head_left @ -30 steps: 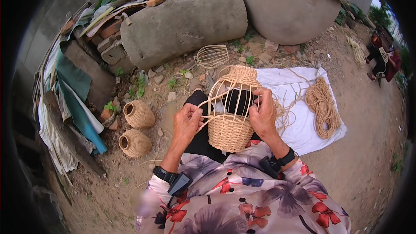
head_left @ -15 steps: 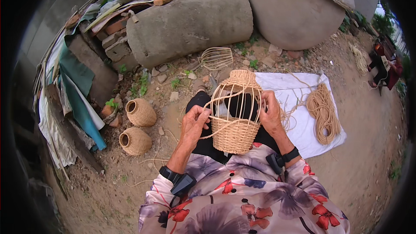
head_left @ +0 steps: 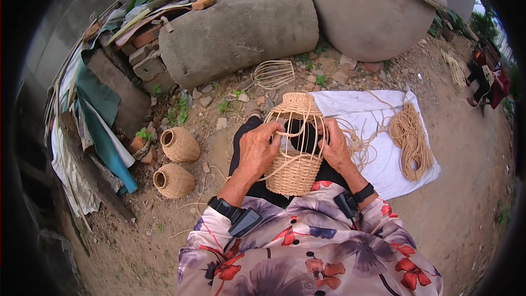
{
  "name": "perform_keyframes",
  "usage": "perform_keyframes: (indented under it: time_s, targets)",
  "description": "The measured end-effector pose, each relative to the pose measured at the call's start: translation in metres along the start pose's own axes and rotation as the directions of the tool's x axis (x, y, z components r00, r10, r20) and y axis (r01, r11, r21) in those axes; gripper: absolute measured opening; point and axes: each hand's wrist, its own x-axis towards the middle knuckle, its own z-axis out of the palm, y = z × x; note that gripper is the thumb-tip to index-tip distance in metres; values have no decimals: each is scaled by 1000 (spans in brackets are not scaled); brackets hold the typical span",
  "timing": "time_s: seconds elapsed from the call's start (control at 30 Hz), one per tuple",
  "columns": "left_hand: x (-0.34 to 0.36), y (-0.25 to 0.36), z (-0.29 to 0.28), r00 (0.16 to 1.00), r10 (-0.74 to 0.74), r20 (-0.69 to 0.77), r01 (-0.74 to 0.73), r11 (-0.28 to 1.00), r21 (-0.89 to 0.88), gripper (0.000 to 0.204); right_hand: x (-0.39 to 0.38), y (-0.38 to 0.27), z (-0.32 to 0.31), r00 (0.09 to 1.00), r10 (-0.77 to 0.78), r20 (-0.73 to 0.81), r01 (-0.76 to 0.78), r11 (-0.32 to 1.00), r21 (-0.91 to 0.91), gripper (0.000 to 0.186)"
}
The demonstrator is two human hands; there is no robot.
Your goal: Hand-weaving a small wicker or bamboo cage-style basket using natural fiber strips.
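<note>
Between my knees stands a partly woven basket (head_left: 293,174), its base and neck woven and bare upright ribs showing between them. My left hand (head_left: 257,151) is closed at the basket's upper left, thumb and fingers pinching a strand of tan cord (head_left: 293,133) that runs across the ribs. A slack length of the same cord crosses the top of the woven base and trails to the left. On the other side, my right hand (head_left: 335,147) grips the right-hand ribs, its fingertips partly hidden behind them.
Two woven pots (head_left: 179,144) lie at the left. A bare rib frame (head_left: 274,74) rests ahead, before a concrete cylinder (head_left: 241,35). On a white sheet (head_left: 378,178) at right sits a coil of cord (head_left: 411,142). Another person (head_left: 487,79) sits far right.
My left hand has moved up and right, carrying the cord across the front of the ribs. My right hand has shifted slightly left, and the basket has turned a little.
</note>
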Motion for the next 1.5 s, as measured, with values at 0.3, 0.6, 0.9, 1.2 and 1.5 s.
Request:
perform_keyframes:
  time_s: [0.3, 0.6, 0.9, 1.2, 1.5]
  targets:
    - [-28, -8, -8, 882, -462, 94, 389, 599, -700, 22, 1, 4, 0, 999, 36, -5, -36, 999, 26, 38]
    - [-60, -59, -28, 801, -595, 65, 573, 730, -371, 24, 3, 0, -3, 1000, -27, -11, 27, 999, 26, 34]
    - [-31, -66, -19, 818, -349, 458, 521, 113, -846, 21, 0, 11, -12, 996, 61, 66, -65, 996, 65, 26]
    - [-29, -52, -13, 846, -216, 488, 502, 14, -865, 25, 3, 25, -23, 926, 375, 34, -322, 743, 587, 23]
    - [-33, -37, -3, 833, -312, 457, 530, 219, -819, 25, -1, -36, -18, 979, 196, 48, -189, 974, -121, 50]
